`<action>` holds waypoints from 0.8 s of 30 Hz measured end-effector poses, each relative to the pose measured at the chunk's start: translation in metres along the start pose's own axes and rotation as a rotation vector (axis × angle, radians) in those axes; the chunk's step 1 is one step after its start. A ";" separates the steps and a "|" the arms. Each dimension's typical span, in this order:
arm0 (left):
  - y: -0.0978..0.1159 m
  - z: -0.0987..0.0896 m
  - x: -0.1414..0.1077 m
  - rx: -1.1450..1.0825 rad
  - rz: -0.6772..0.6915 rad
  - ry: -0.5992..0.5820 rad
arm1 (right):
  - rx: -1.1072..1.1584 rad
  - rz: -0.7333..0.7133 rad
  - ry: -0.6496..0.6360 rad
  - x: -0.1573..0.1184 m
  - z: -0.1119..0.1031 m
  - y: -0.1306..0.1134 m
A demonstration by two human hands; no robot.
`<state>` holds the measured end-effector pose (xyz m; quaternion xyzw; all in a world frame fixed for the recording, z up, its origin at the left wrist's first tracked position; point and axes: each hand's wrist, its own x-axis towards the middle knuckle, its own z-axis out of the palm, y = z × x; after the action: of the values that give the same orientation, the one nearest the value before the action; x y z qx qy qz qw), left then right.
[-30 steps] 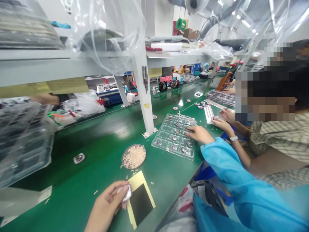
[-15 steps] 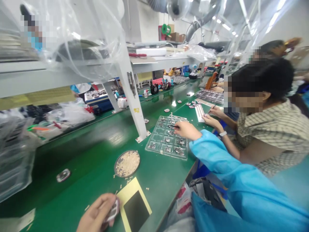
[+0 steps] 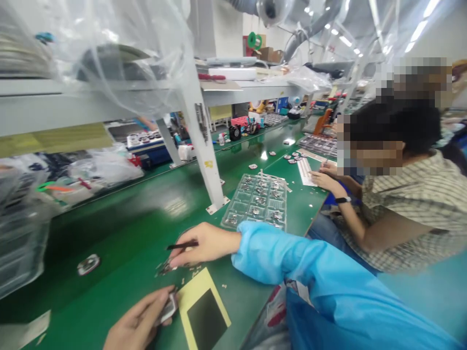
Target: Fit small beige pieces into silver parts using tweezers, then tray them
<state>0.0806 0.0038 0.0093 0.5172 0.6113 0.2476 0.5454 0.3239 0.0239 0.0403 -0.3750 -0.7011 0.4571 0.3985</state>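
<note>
At the bottom, my left hand (image 3: 136, 318) is closed around a small, pale, rounded casing (image 3: 170, 308), partly hidden by the fingers. My right hand (image 3: 200, 245), in a blue sleeve, grips a slim black tool (image 3: 184, 244) that points left. Below its fingertips shows a small, blurred metallic part (image 3: 166, 266); I cannot tell whether the hand holds it. The right hand covers most of the round dish of small tan pieces. Just beyond the right forearm, a clear compartment tray (image 3: 246, 199) holds small metal parts. Beside the left hand lies a yellow-bordered dark sheet (image 3: 206, 316).
A similar casing (image 3: 88, 265) lies on the green tabletop (image 3: 120, 233) at left. A white shelf post (image 3: 204, 160) stands behind the tray. Plastic bags hang from the shelf. At right, a co-worker in a checked shirt (image 3: 397, 209) handles a white sheet (image 3: 305, 171).
My right hand has moved left and nearer, from above the tray to over the round dish, with the black tool in it. My left hand still holds the casing, shifted slightly left.
</note>
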 end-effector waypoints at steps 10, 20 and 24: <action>-0.002 0.004 -0.012 -0.465 0.245 -0.154 | 0.215 0.168 0.201 -0.017 0.032 0.029; -0.007 0.009 -0.021 -0.289 0.386 -0.134 | 0.210 0.254 0.122 -0.028 0.059 0.023; -0.009 0.011 -0.021 -0.229 0.421 -0.113 | 0.180 0.278 0.164 -0.027 0.058 0.022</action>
<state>0.0852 -0.0210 0.0067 0.5810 0.4264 0.3943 0.5702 0.2863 -0.0130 -0.0017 -0.4670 -0.5642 0.5366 0.4192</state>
